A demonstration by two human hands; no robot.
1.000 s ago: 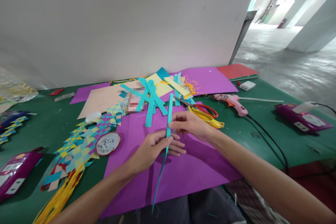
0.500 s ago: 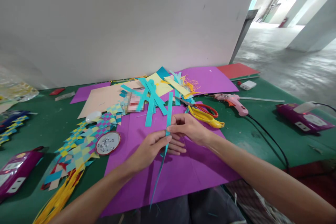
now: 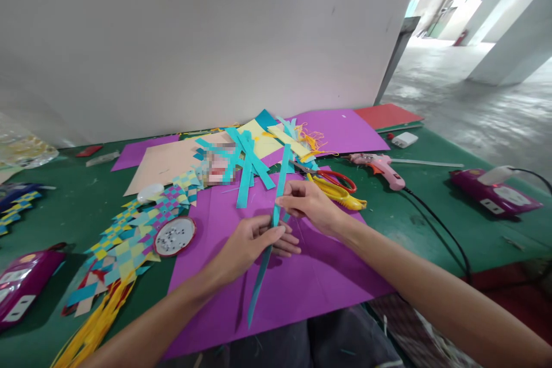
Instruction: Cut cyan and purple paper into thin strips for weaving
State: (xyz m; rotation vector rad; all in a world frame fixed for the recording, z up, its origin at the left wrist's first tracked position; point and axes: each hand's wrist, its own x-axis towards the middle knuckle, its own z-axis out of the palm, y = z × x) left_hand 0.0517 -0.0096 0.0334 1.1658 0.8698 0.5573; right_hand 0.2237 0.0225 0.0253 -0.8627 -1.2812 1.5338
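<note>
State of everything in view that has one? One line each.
Left hand: pinching turquoise strip
Right hand: pinching the same strip
Turquoise strip: held, lower end hanging
Loose strips: piled, crossing
Dish: uncovered, small bits inside
Red-handled scissors: lying down, open or shut unclear
Glue gun: on its side, heat unclear
Right power strip: white plug inserted

Dish point(image 3: 175, 236): left of the strip point(image 3: 282, 175)
Scissors point(image 3: 332, 173): left of the glue gun point(image 3: 385, 167)
Board point(image 3: 194, 52): at the bench's point(image 3: 426, 213) back
</note>
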